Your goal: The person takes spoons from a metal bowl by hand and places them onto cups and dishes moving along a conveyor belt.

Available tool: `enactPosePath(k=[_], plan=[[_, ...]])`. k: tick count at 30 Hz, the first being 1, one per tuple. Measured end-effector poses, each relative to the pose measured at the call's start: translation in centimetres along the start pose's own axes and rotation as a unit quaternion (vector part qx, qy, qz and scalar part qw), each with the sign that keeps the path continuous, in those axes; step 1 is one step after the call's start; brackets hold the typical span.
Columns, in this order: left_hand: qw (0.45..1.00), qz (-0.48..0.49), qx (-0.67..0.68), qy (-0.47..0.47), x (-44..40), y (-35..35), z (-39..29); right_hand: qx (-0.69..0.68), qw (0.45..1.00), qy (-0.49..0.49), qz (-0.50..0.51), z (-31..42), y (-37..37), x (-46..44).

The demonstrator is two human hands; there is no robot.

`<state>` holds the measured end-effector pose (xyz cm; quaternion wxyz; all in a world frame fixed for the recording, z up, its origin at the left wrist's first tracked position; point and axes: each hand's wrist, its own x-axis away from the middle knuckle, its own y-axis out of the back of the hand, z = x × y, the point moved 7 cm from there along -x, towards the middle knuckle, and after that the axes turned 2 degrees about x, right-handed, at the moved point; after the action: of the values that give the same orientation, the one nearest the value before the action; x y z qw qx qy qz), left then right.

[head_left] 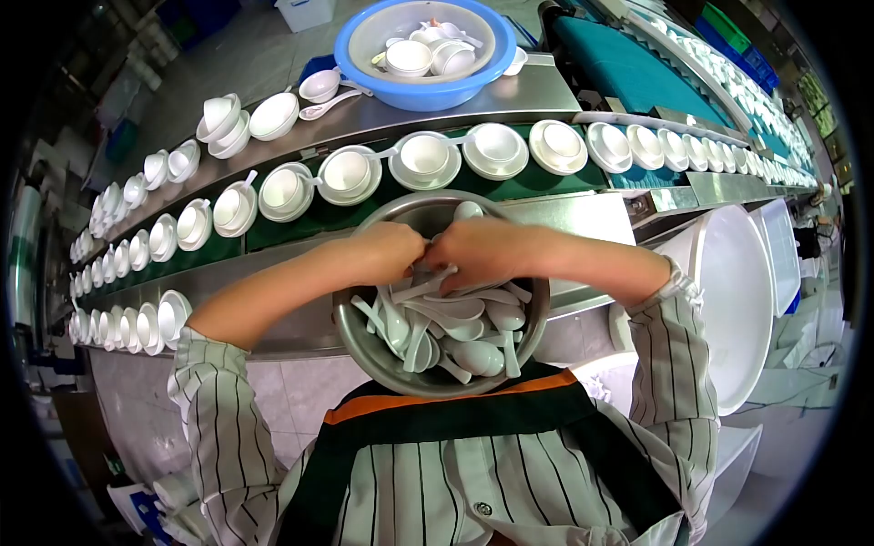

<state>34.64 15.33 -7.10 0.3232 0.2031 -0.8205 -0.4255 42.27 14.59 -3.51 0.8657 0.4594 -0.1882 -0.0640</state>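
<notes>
A steel bowl point(539, 332) full of white soup spoons point(455, 309) sits close against my body, at the edge of the work line. My left hand point(391, 253) is over the bowl's far left part, its fingers curled inward; whatever they hold is hidden. Beside it, almost touching, my right hand point(478, 253) reaches down among the spoons with its fingers closed around a white spoon point(424, 285). The spoons below my hands lie in a loose heap, handles pointing different ways.
Beyond the bowl, a green conveyor belt point(382, 202) carries white cup-and-saucer sets point(424, 156), some with spoons. A blue basin point(423, 91) of crockery stands on the steel ledge point(537, 91). More stacked bowls point(175, 317) are at left; a large white tub point(724, 309) is at right.
</notes>
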Motion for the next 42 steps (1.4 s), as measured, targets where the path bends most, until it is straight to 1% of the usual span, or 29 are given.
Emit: enactPosePath(k=[3, 4, 7, 9, 10, 11, 13, 15, 17, 18, 19, 21, 22, 23, 25, 26, 27, 28, 29, 30, 31, 32, 33, 34, 35, 38, 39, 41, 42], plan=[[0.999, 0.045, 0.029, 0.009, 0.5, 0.5, 0.1, 0.155, 0.986, 0.040, -0.052, 0.3, -2.2, -1.1], [0.996, 0.039, 0.083, 0.002, 1.3, 1.5, -0.3, 0.161, 0.986, 0.045, -0.026, 0.6, -1.7, -0.6], [0.998, -0.007, 0.059, 0.016, 3.2, 5.0, -0.1, 0.065, 0.996, 0.037, -0.046, 0.8, 1.4, 1.5], [0.995, -0.052, 0.089, -0.001, 4.1, 7.7, 0.9, -0.154, 0.984, -0.002, -0.086, -0.5, 4.9, 3.2], [0.989, -0.088, 0.115, -0.029, 4.2, 9.3, 1.4, -0.288, 0.947, -0.006, -0.142, -2.6, 6.0, 3.7], [0.966, -0.062, 0.234, 0.089, 4.2, 9.9, 3.5, -0.416, 0.888, -0.011, -0.196, -5.5, 6.7, 3.9], [0.919, -0.143, 0.364, 0.052, 2.8, 11.0, 7.3, -0.444, 0.822, -0.008, -0.357, -12.4, 8.8, 4.4], [0.903, -0.240, 0.351, 0.053, 0.4, 11.4, 10.5, -0.458, 0.726, -0.069, -0.509, -17.9, 9.3, 5.7], [0.866, -0.363, 0.337, 0.063, -2.2, 11.2, 13.5, -0.463, 0.655, -0.099, -0.589, -23.0, 8.5, 6.9], [0.869, -0.438, 0.221, 0.065, -3.0, 11.5, 13.9, -0.468, 0.634, -0.107, -0.606, -24.8, 8.0, 7.2], [0.855, -0.505, 0.101, 0.066, -3.6, 11.6, 13.9, -0.479, 0.624, -0.125, -0.605, -26.7, 7.1, 7.0], [0.837, -0.535, 0.061, 0.100, -5.6, 10.4, 14.6, -0.477, 0.670, -0.202, -0.532, -30.1, 4.7, 5.7], [0.836, -0.531, 0.035, 0.134, -6.2, 9.9, 14.4, -0.486, 0.679, -0.236, -0.497, -29.3, 3.7, 5.5], [0.843, -0.520, 0.024, 0.133, -6.9, 9.4, 14.6, -0.451, 0.697, -0.267, -0.489, -29.7, 3.5, 5.7], [0.850, -0.513, -0.014, 0.118, -7.2, 8.7, 14.2, -0.239, 0.740, -0.327, -0.537, -27.9, 5.1, 7.5], [0.865, -0.489, -0.009, 0.115, -7.4, 8.2, 14.3, -0.137, 0.745, -0.343, -0.556, -24.7, 6.4, 8.4], [0.878, -0.466, -0.006, 0.111, -7.3, 8.1, 14.7, 0.002, 0.750, -0.261, -0.608, -23.9, 7.1, 8.2], [0.890, -0.444, -0.003, 0.106, -7.3, 8.1, 15.0, -0.027, 0.792, -0.231, -0.565, -20.9, 7.8, 7.5], [0.905, -0.412, -0.004, 0.104, -7.2, 8.3, 15.2, -0.055, 0.829, -0.198, -0.519, -15.9, 9.1, 6.8], [0.920, -0.379, -0.006, 0.101, -6.9, 8.6, 15.4, -0.056, 0.887, -0.123, -0.441, -11.7, 8.9, 5.1], [0.934, -0.345, -0.007, 0.097, -6.8, 8.7, 15.9, -0.057, 0.931, -0.046, -0.358, -7.7, 7.8, 3.6], [0.939, -0.328, -0.065, 0.079, -7.3, 8.6, 16.9, 0.020, 0.970, -0.024, -0.242, -4.1, 5.8, 2.1], [0.932, -0.346, -0.075, 0.076, -6.7, 9.1, 16.0, 0.097, 0.988, -0.001, -0.121, -1.3, 3.2, 1.0], [0.924, -0.365, -0.086, 0.072, -5.6, 10.0, 14.0, 0.209, 0.976, -0.015, -0.066, 0.2, 0.4, 0.0], [0.915, -0.385, -0.097, 0.068, -4.6, 10.9, 11.8, 0.317, 0.948, -0.030, -0.010, 0.7, -1.9, -0.6], [0.913, -0.407, 0.007, -0.034, -2.1, 12.1, 4.6, 0.278, 0.958, 0.028, -0.066, 0.8, -3.0, -0.3], [0.909, -0.409, 0.042, -0.069, -1.3, 12.0, 2.6, 0.208, 0.974, 0.034, -0.079, 0.9, -2.2, 0.5], [0.902, -0.402, 0.031, -0.153, 0.0, 11.0, -0.4, 0.067, 0.991, 0.045, -0.105, 1.7, 1.5, 2.8], [0.906, -0.390, 0.006, -0.164, 0.2, 10.1, -0.8, -0.011, 0.993, -0.017, -0.118, 1.7, 4.3, 4.2]])
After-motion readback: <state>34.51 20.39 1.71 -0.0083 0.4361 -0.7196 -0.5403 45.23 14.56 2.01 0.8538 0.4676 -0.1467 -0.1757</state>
